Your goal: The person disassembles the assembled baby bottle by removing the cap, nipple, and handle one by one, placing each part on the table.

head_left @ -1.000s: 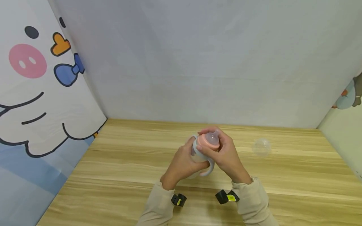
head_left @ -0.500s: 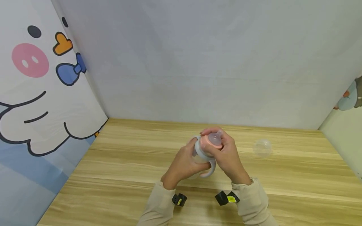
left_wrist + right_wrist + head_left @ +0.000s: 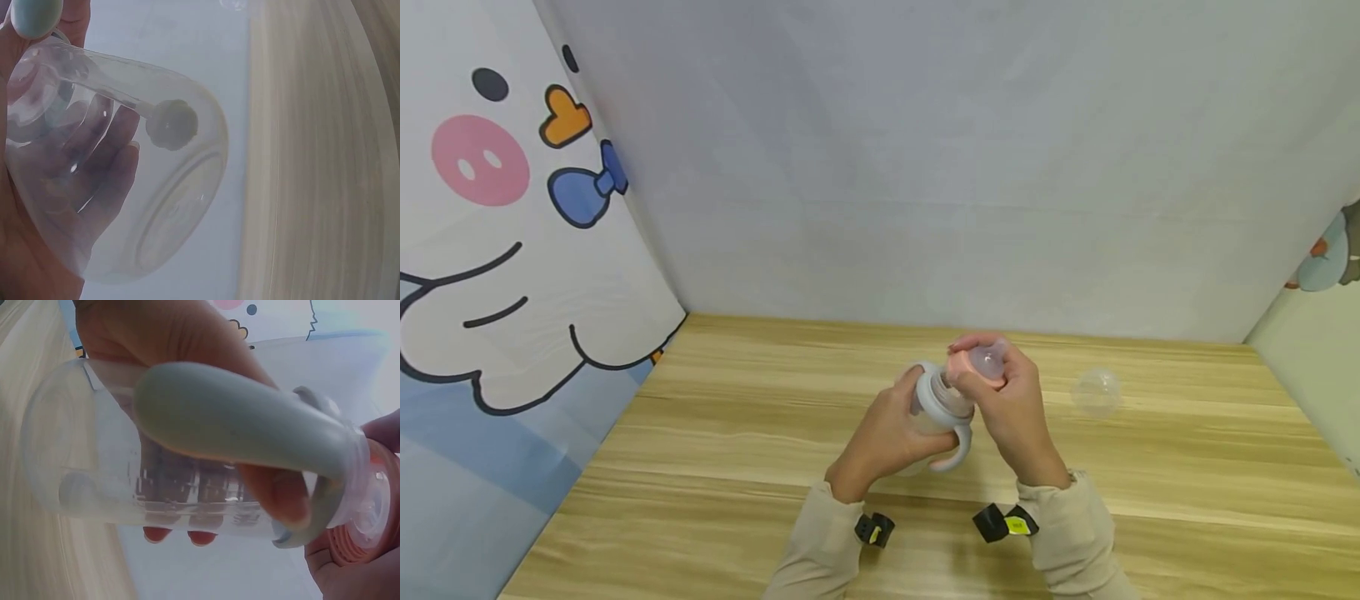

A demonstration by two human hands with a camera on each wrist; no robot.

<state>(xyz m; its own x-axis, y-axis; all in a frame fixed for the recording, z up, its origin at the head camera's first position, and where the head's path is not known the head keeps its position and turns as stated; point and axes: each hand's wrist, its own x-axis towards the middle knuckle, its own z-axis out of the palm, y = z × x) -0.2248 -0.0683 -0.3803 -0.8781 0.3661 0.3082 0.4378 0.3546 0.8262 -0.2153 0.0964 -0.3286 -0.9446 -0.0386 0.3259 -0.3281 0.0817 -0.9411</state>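
My left hand (image 3: 880,433) grips a clear baby bottle (image 3: 951,398) around its body, tilted above the wooden table. The bottle's pale grey-blue handle (image 3: 231,419) ring sits around the neck, and the threaded mouth shows in the head view. Inside hangs a straw with a round weight (image 3: 172,125) near the bottom. With thumb and fingers, my right hand (image 3: 1018,417) pinches a pink screw collar (image 3: 973,368) that carries a clear teat (image 3: 988,361). In the right wrist view the collar's threaded underside faces the bottle mouth, close by it.
A clear dome cap (image 3: 1097,393) lies on the wooden table (image 3: 737,433) to the right of my hands. A pale cloth wall (image 3: 925,167) stands along the table's back edge, and a cartoon-printed sheet (image 3: 535,275) hangs at the left.
The right hand has turned the pink collar and lifted it off the bottle mouth, up and to the right, baring the threaded neck. My left hand still holds the bottle in place.
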